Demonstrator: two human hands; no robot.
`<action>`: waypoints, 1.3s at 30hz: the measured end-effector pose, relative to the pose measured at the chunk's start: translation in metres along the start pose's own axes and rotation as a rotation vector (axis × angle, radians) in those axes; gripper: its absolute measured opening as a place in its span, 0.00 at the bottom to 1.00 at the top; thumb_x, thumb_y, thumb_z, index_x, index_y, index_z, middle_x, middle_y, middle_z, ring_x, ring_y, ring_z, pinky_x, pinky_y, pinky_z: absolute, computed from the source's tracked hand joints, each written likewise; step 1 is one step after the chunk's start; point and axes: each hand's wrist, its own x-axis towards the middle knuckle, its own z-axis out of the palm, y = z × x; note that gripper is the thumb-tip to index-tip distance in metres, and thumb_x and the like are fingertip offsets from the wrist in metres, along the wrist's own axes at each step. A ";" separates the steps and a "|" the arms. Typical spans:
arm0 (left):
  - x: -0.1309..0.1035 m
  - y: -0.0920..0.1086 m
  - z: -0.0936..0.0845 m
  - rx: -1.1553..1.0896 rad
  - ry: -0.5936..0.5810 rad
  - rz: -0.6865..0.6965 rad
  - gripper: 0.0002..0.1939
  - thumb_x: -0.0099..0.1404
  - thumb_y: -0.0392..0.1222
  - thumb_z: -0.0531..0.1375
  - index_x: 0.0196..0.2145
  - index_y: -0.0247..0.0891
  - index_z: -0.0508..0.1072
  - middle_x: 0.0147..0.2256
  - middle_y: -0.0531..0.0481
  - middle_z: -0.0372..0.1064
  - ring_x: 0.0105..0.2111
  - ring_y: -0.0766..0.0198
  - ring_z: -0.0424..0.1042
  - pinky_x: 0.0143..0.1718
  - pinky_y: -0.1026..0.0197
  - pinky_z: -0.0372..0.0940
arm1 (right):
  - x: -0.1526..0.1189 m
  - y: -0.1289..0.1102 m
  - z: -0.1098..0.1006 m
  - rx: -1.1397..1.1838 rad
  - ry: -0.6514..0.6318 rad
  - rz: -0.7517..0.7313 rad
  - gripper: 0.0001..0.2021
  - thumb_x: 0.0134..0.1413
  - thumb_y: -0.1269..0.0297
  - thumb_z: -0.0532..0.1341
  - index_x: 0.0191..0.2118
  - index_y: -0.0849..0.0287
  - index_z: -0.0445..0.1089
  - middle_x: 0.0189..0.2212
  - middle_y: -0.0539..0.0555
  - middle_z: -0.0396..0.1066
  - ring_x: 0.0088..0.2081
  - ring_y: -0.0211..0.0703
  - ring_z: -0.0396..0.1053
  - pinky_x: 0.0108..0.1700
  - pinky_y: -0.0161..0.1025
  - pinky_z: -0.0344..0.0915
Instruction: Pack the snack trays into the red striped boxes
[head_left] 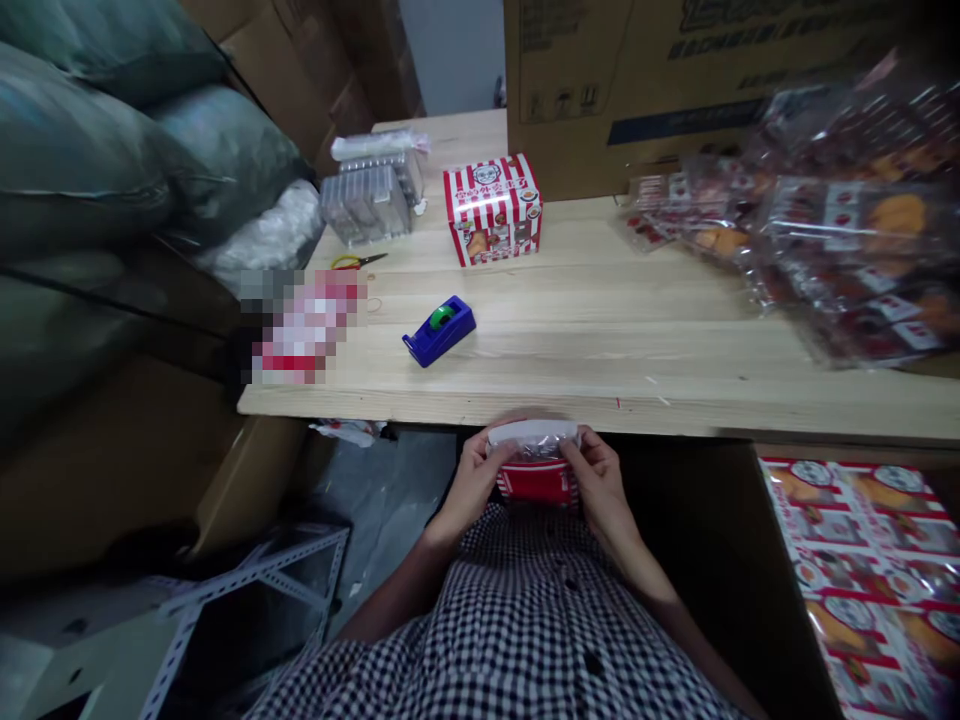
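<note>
Between my two hands is a small red-and-white striped cardboard box [536, 484], held just off the table's front edge and close to my body. Its white end flap [534, 430] stands up, and clear plastic wrap [534, 446] shows at the opening. My left hand [474, 475] grips the box's left side, with the thumb over the rim. On the right side, my right hand [598, 475] holds it the same way, its thumb pressed at the plastic. What lies deeper inside the box is hidden.
On the wooden table [570, 340] are a blue tape dispenser [442, 330], yellow-handled scissors [356, 261], a striped box [493, 210] and clear plastic cases [367, 205]. Bagged packets [847, 230] pile up at right. Printed boxes [870, 560] fill a carton below. Sacks [97, 150] crowd the left.
</note>
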 end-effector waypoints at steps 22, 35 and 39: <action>-0.001 0.002 -0.013 -0.037 -0.147 -0.139 0.13 0.59 0.38 0.67 0.42 0.32 0.81 0.37 0.44 0.80 0.37 0.57 0.78 0.46 0.57 0.66 | -0.021 -0.006 -0.012 0.091 -0.109 0.061 0.13 0.57 0.50 0.61 0.43 0.50 0.73 0.43 0.50 0.78 0.47 0.51 0.74 0.49 0.46 0.69; 0.024 0.042 0.020 0.036 -0.109 -0.257 0.11 0.57 0.41 0.68 0.36 0.31 0.80 0.30 0.46 0.79 0.27 0.63 0.75 0.35 0.62 0.66 | -0.005 -0.047 -0.018 0.238 -0.099 0.221 0.13 0.48 0.62 0.70 0.42 0.54 0.77 0.42 0.52 0.80 0.46 0.51 0.76 0.50 0.47 0.71; 0.033 0.022 0.012 -0.073 -0.100 -0.338 0.22 0.54 0.36 0.67 0.48 0.34 0.79 0.34 0.46 0.80 0.29 0.60 0.76 0.36 0.60 0.67 | 0.009 -0.023 -0.026 0.252 -0.068 0.272 0.12 0.42 0.64 0.72 0.37 0.56 0.77 0.36 0.51 0.81 0.40 0.50 0.78 0.45 0.46 0.72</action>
